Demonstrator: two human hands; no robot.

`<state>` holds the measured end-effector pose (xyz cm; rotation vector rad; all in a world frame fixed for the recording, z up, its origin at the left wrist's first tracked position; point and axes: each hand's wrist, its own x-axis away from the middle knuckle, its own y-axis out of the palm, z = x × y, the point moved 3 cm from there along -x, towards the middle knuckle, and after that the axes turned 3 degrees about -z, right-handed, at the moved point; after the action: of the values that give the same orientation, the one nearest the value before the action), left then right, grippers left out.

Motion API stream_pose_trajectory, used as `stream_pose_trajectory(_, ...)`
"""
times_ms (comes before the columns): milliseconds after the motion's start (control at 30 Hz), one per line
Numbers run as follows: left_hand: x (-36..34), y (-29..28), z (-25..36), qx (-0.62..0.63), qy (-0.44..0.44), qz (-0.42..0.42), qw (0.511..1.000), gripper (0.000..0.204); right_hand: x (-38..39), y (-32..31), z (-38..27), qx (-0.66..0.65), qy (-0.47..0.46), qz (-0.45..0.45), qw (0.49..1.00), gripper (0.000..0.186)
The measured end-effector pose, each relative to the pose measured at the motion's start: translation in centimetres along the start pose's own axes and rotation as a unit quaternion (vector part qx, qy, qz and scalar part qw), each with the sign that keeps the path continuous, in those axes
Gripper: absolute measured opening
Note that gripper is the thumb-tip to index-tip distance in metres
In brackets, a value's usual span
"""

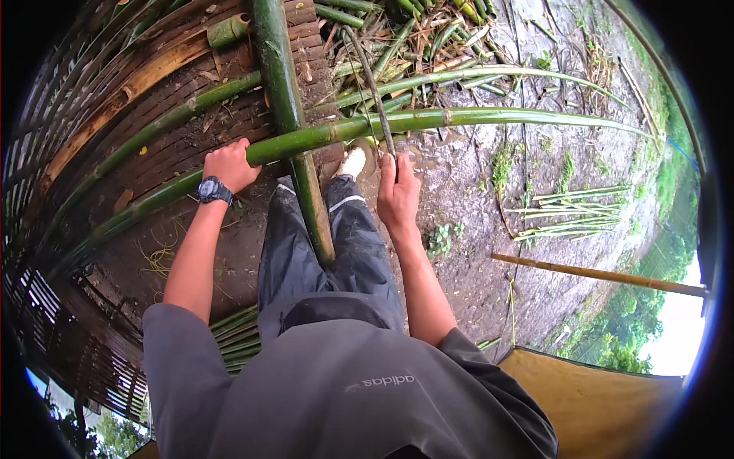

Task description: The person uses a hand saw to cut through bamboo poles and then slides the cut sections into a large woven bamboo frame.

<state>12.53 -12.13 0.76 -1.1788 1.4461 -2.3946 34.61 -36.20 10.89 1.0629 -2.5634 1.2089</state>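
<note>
My left hand (229, 167) grips a long green bamboo pole (332, 132) that runs crosswise, bending toward the rim. The pole lies over a thicker green bamboo (306, 200), which runs lengthwise down between my legs. My right hand (397, 191) holds a slim, dark tool (369, 80), apparently a bow saw with a thin blade, lying across the crosswise pole just right of the thick bamboo. Whether the blade is cutting into the pole I cannot tell. The lower end of the tool is hidden in my fingers.
Slatted wooden planks (307, 55) and more bamboo poles (164, 126) fill the upper left. Cut bamboo pieces (413, 46) are heaped at the top. Thin green stalks (573, 214) lie on muddy ground at right, above a yellow pole (589, 275). A tarp (596, 398) spans the lower right.
</note>
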Motion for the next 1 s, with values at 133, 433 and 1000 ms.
stream_pose_trajectory(133, -0.6, -0.5, 0.2, 0.0, -0.012, -0.018, 1.0, 0.043, 0.7, 0.1, -0.1, -0.02, -0.019, 0.014, 1.0, 0.021)
stream_pose_trajectory(433, -0.1, -0.7, -0.7, 0.001, -0.013, -0.034, 0.999, 0.04, 10.3, -8.4, -4.5, 0.048, 0.127, -0.073, 0.988, 0.023)
stream_pose_trajectory(1000, -0.8, -0.1, -0.6, -0.036, 0.121, 0.108, 0.986, 0.044, 0.0, -0.1, -1.7, 0.004, -0.006, 0.012, 1.0, 0.023)
